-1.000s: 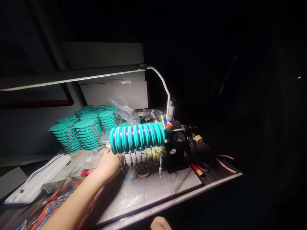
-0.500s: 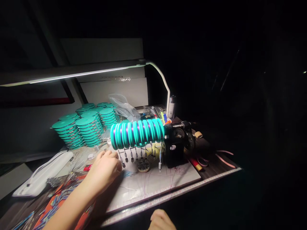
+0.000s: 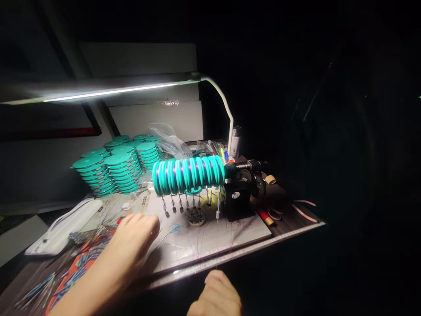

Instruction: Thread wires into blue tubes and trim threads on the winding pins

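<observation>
A row of teal discs [image 3: 189, 175] with purple line between them sits on the shaft of a small black winding machine [image 3: 239, 204]. Several small metal fittings [image 3: 180, 210] hang on short leads beneath the discs. My left hand [image 3: 140, 230] is closed over the board, left of these fittings; its fingertips are hidden from me. A thin pale wire [image 3: 161, 240] lies close beside it. At the bottom, my right hand [image 3: 217, 294] is closed in a pinch. A thin line runs up from it towards the rightmost hanging fitting [image 3: 217, 215].
Stacks of teal discs [image 3: 121, 171] stand at the back left, under a lit lamp [image 3: 112, 92]. A white power strip [image 3: 64, 226] and an orange tray [image 3: 70, 274] of thin metal pieces lie to the left. A round dish [image 3: 196, 218] sits under the machine; a spray can [image 3: 235, 140] stands behind.
My left hand has drawn back from the hanging fittings, down and to the left. More of my right hand now shows at the bottom. The whole view has tilted slightly downward.
</observation>
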The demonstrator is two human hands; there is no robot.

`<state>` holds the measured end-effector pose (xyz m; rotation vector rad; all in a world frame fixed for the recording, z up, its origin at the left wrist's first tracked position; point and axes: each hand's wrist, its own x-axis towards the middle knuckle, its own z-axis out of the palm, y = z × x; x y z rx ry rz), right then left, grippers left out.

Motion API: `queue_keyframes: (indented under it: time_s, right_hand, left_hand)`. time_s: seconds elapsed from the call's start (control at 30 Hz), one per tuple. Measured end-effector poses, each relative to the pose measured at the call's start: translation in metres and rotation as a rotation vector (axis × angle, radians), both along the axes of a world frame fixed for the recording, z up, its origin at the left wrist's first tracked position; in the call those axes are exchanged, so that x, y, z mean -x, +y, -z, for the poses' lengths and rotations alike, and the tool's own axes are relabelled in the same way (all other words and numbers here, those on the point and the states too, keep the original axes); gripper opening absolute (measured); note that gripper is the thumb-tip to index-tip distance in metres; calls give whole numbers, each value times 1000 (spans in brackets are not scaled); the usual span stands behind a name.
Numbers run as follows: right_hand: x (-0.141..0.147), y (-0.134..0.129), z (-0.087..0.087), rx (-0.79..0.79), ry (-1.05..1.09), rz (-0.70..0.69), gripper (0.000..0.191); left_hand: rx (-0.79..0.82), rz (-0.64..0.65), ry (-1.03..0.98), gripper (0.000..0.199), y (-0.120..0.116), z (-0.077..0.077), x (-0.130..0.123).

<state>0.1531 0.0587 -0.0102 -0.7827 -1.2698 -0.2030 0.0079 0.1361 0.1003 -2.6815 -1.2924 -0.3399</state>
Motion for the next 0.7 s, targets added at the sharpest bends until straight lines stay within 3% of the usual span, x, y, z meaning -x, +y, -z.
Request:
queue_keyframes:
  time_s: [0.1,0.2,0.37,0.47,0.57,0.7]
  right_hand:
    - [-16,-9,-12,60,-167,-153,33]
    - [-24,-13,-18,79,-285,-232,24]
    - [-20,-11,-17,56,-245,-203,23]
    - [-22,-10,-17,54,-265,-196,22]
    - [-31,-13,-23,113,-308,-219,22]
    - [-39,-23,-31,261,-350,-271,21]
  left_hand:
    - [142,-15,-207,22,-21,6,4]
    - [152,-153,-359,18,-23,14,2]
    - [108,-237,-349,17,-2,19,-1]
    - [101,-261,-395,28,-5,15,1]
    - [181,-273,-564,34,-31,16,2]
    - [335,-217,-878,18,-82,33,-4]
